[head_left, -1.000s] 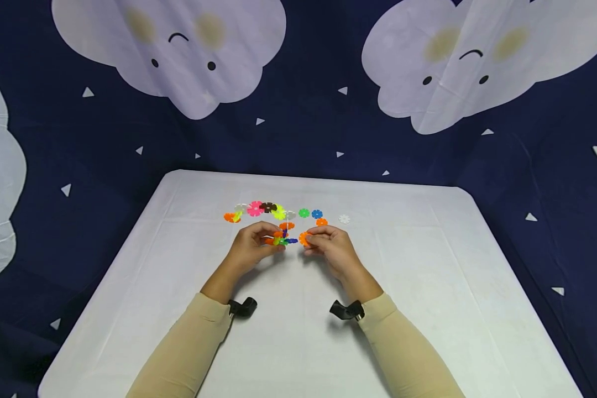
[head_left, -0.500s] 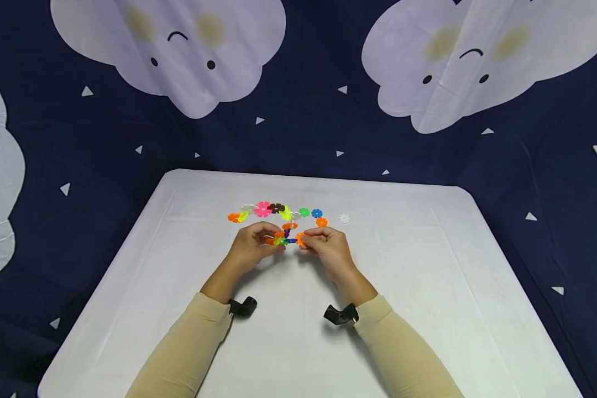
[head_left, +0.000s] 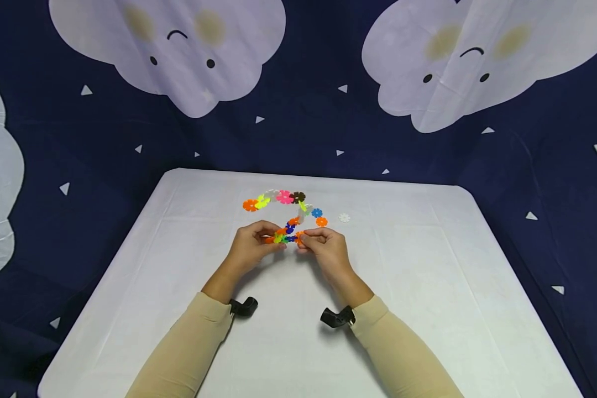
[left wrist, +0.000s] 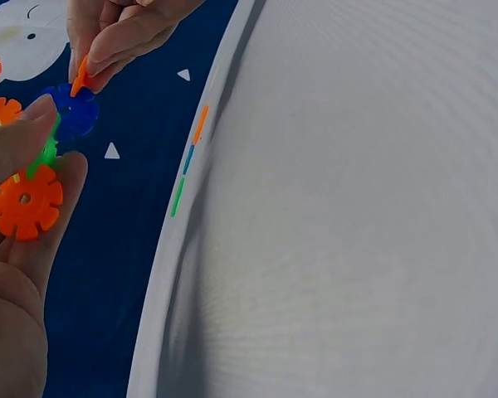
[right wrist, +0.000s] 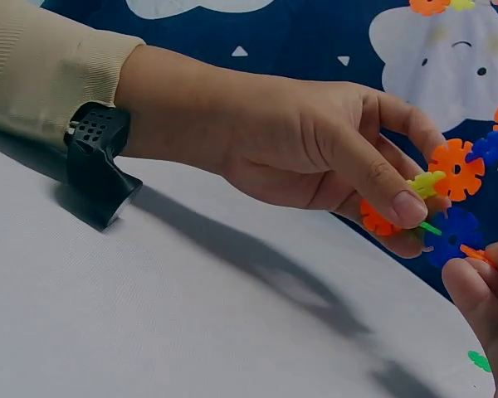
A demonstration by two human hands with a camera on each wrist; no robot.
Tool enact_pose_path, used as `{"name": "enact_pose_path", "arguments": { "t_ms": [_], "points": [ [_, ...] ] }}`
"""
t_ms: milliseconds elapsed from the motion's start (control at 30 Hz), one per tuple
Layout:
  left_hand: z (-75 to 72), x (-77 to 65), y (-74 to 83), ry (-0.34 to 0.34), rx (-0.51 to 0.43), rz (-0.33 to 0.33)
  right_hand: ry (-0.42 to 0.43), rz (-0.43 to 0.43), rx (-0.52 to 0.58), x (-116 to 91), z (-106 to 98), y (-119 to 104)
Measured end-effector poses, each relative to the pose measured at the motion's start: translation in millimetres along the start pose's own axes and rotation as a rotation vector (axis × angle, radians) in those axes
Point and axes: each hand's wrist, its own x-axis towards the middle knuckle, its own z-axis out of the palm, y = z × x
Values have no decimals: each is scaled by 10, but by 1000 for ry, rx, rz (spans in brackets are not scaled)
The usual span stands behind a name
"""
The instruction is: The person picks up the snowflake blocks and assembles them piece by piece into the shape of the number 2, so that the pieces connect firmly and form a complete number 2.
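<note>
A chain of slotted, flower-shaped plastic discs, with a pink disc near its far top, curves above the table. My left hand grips its near end between thumb and fingers, around an orange disc and green and yellow ones. From there a dark blue disc sticks out to the right. My right hand pinches another orange disc, which meets the blue disc's edge; the fingers partly cover it. How deep the slots sit in each other I cannot tell.
On the white table behind my right hand lie a loose blue disc, an orange disc and a green one partly hidden by the chain. A white disc lies farther right. A dark cloud-print cloth hangs behind.
My right hand has moved left, bringing its orange disc against the blue one. The chain's far part has swung right and away, now overlapping the loose green disc. The left hand hardly moved.
</note>
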Motion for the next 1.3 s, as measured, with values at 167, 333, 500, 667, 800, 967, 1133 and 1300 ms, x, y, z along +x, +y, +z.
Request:
{"name": "enact_pose_path", "arguments": {
  "t_ms": [167, 333, 500, 667, 800, 967, 1133, 1300],
  "points": [
    [8, 3, 10, 4, -66, -11, -31, -1, 6, 1, -15, -31],
    [1, 0, 16, 11, -63, -62, -46, -23, 15, 12, -25, -42],
    [-5, 6, -15, 7, -99, -42, -51, -34, 19, 26, -25, -37],
    [-6, 9, -33, 5, -124, -10, 1, -41, -24, 75, -70, -39],
    [-10, 11, -31, 5, -128, -7, 98, -56, -64, 156, -189, -60],
    [-26, 15, -19, -1, -136, -13, 169, -57, -329, 277, -429, -75],
    [-36, 3, -13, 7, -145, -31, 124, -26, -663, 358, -540, -40],
    [-47, 5, -21, 15, -139, -29, 22, -151, -906, 429, -551, 70]
  ]
}}
